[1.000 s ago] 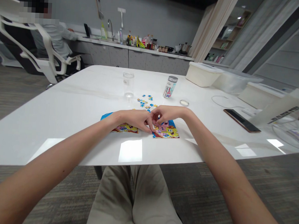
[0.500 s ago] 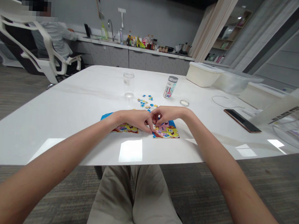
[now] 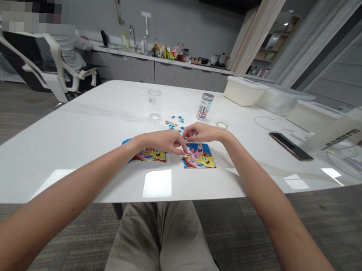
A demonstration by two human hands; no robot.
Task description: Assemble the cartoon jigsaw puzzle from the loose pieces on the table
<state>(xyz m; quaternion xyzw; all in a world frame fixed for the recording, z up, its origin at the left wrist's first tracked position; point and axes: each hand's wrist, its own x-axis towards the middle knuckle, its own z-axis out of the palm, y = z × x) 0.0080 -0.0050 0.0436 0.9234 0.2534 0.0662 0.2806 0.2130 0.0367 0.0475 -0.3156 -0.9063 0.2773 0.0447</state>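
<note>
A colourful puzzle picture [image 3: 201, 156] with yellow and pink cartoon figures lies on the white table. My left hand [image 3: 170, 142] touches its left edge with an extended index finger; the other fingers are curled. At the picture's upper left edge is my right hand [image 3: 199, 132], fingers bent down and close together, and whatever they may pinch is too small to make out. A similar picture sheet [image 3: 151, 155] lies under my left hand and wrist, partly covered. Just beyond my hands are several loose blue and yellow puzzle pieces [image 3: 176, 121].
Beyond the pieces stand a clear jar [image 3: 154, 103] and a printed canister [image 3: 205, 106], with a round lid [image 3: 222, 125] nearby. A dark phone-like object [image 3: 290, 146] and storage boxes [image 3: 245, 91] are on the right. A person sits in a chair [image 3: 55, 64] at back left.
My right hand has moved up and away from the picture, uncovering more of it. My left hand has shifted slightly, its index fingertip now higher on the picture's left edge. The view has shifted slightly.
</note>
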